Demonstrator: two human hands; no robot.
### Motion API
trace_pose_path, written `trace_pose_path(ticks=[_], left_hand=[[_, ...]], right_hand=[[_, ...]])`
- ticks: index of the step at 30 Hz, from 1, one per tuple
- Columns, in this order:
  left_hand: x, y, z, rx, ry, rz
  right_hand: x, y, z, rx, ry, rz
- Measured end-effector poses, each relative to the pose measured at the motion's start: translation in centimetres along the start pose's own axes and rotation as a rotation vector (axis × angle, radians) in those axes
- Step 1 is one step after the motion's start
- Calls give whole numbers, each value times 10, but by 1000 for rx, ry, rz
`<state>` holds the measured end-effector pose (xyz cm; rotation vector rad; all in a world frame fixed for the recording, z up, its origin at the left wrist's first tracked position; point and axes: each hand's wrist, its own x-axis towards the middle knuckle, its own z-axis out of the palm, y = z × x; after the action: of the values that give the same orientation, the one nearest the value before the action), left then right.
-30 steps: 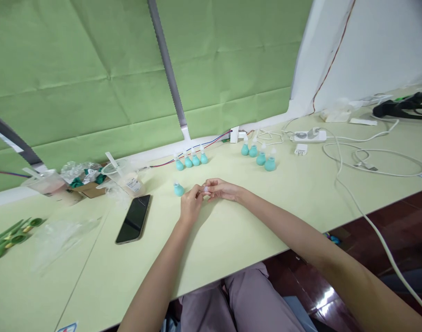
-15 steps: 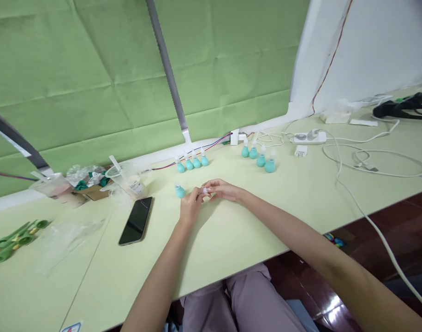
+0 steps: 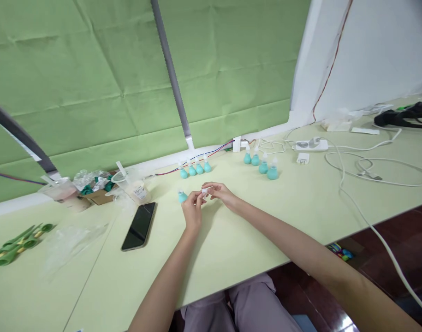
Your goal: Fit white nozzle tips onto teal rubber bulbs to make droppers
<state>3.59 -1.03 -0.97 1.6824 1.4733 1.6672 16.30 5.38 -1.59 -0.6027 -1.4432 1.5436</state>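
Observation:
Between my two hands, over the middle of the table, is a small white plastic piece (image 3: 205,190); its exact kind is too small to make out. My left hand (image 3: 192,210) pinches it from the left, fingers closed. From the other side, the thumb and fingers of my right hand (image 3: 223,194) close on the same piece. Just beyond my left hand stands a single teal bulb-shaped bottle (image 3: 182,197) with a whitish top, partly covered by the fingers. Farther back is a row of several similar teal bottles (image 3: 192,171) with white tips, and another group of teal bottles (image 3: 272,173) stands to the right.
A black phone (image 3: 139,227) lies left of my forearm. Beyond it are a plastic cup with a straw (image 3: 136,188), another cup (image 3: 69,196) and a small cardboard box (image 3: 99,196). Green plastic pieces (image 3: 15,249) lie far left. A power strip (image 3: 310,145) and white cables occupy the right.
The view has shifted slightly, so the table things appear a little lower and to the right. My right fingers have lifted and shifted on the white piece, which shows more now.

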Motion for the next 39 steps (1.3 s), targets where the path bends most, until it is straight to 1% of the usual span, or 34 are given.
trace_pose_path(ticks=[4, 6, 7, 8, 9, 10, 11, 12, 13, 15, 16, 18, 20, 23, 27, 29, 33, 39], left_hand=[[0, -5, -1, 127, -63, 47], [1, -2, -3, 238, -56, 79], [2, -1, -5, 309, -6, 106], [4, 0, -8, 379, 86, 132], [8, -1, -12, 440, 206, 143], [12, -4, -16, 484, 327, 132], [16, -9, -21, 509, 422, 99], [21, -16, -26, 518, 463, 46], [26, -24, -31, 502, 433, -11], [34, -43, -39, 394, 256, -88], [37, -51, -41, 322, 176, -107], [39, -60, -42, 181, 13, -103], [37, -58, -39, 106, -91, -81], [27, -43, -28, 70, -188, -71], [14, -21, -12, 6, -417, -39], [10, -16, -8, -22, -455, -16], [10, -14, -7, -10, -398, 11], [14, -14, -9, 10, -342, 23]], right_hand=[[0, 3, 1, 10, 45, -56], [1, 1, 0, 37, 74, -66], [1, 0, -1, 67, 104, -63], [2, -2, -2, 106, 137, -55], [2, -4, -4, 148, 165, -38], [2, -6, -7, 188, 189, -16], [3, -7, -10, 216, 209, 8], [3, -8, -13, 230, 222, 32], [3, -9, -16, 233, 229, 56], [4, -7, -21, 218, 228, 100], [4, -6, -22, 204, 216, 112], [5, -4, -22, 167, 180, 108], [6, -3, -20, 117, 151, 71], [6, -6, -16, 51, 136, -13], [6, -14, -14, 28, 162, -94], [7, -16, -15, 15, 162, -107], [8, -15, -19, -52, 136, -113], [9, -15, -19, -64, 144, -135]])
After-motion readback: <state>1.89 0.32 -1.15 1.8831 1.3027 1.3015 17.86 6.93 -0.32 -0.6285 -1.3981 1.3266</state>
